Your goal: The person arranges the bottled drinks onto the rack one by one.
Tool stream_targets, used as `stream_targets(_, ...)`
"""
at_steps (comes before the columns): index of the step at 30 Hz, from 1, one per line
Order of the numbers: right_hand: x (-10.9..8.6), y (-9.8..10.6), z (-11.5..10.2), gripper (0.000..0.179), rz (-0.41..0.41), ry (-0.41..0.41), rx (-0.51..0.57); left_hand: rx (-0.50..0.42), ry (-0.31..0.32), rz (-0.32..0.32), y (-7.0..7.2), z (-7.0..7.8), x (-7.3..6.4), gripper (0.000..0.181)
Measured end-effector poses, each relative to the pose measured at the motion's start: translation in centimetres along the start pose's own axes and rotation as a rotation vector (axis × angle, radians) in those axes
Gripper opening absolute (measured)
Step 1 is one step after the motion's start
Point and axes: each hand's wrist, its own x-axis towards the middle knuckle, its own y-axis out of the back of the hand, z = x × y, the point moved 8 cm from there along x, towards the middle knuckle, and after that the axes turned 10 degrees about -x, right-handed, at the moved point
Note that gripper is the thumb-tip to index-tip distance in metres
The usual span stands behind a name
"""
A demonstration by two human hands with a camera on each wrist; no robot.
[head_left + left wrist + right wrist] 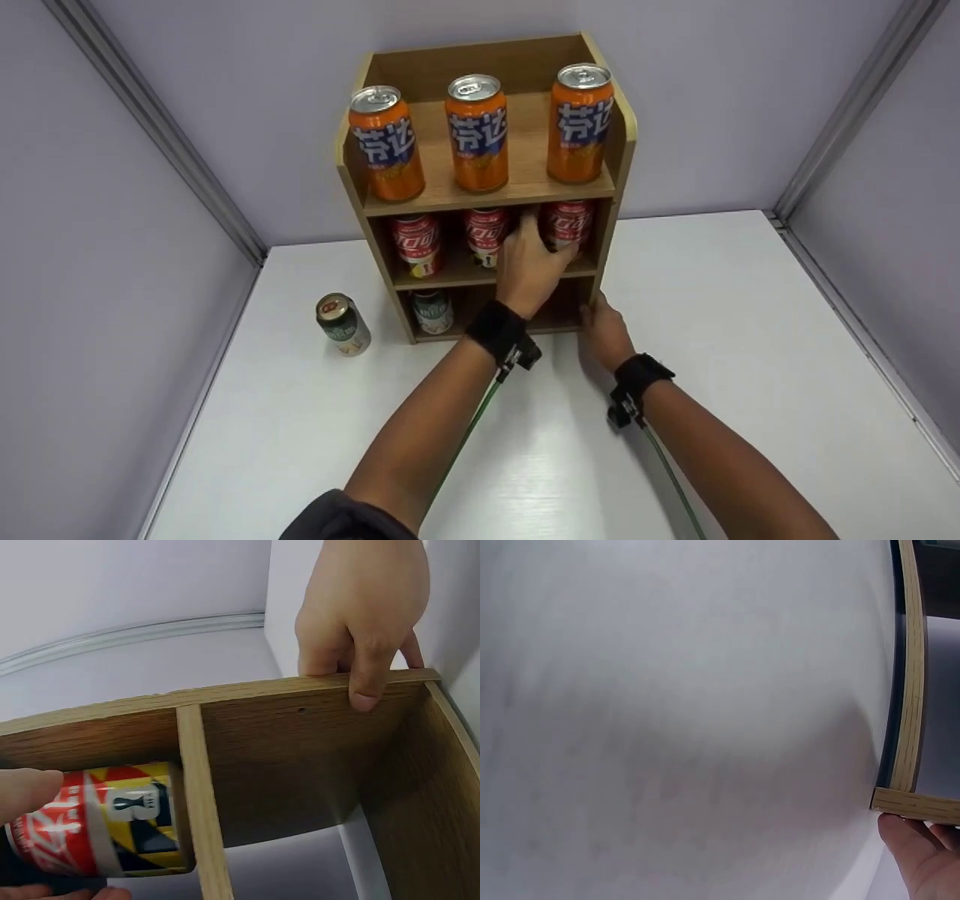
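Observation:
A small wooden shelf rack (495,279) stands on the white table, with red cola cans on its middle level. My left hand (531,262) reaches into that level and grips the rightmost cola can (568,223). In the left wrist view, the thumb lies on one side of this can (105,821) and fingertips show on the other; the can's yellow and dark end is by the shelf board. Low on the rack's right side panel (247,694), my right hand (606,334) holds the panel edge, one finger bent over its inner face.
On the top level stand three orange soda cans (477,135). Two more cola cans (417,246) are left of my left hand. One green-and-white can (433,311) sits on the bottom level; another green can (343,325) stands on the table (300,442) left of the rack.

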Motion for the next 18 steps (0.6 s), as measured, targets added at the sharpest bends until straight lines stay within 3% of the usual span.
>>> stream_targets(6, -0.1, 0.3, -0.1, 0.042, -0.013, 0.001, -0.001, -0.061, -0.052, -0.016, 1.1, -0.4, -1.4, 0.066)
stream_targets(13, 0.0, 0.0, 0.0, 0.043, -0.035, -0.028, -0.014, -0.144, -0.128, -0.131, 1.9, -1.6, -2.9, 0.057)
stream_targets(18, 0.0, -0.2, 0.0, 0.041, -0.039, -0.033, -0.036, -0.189, -0.207, -0.189, 3.8, -2.4, -4.6, 0.050)
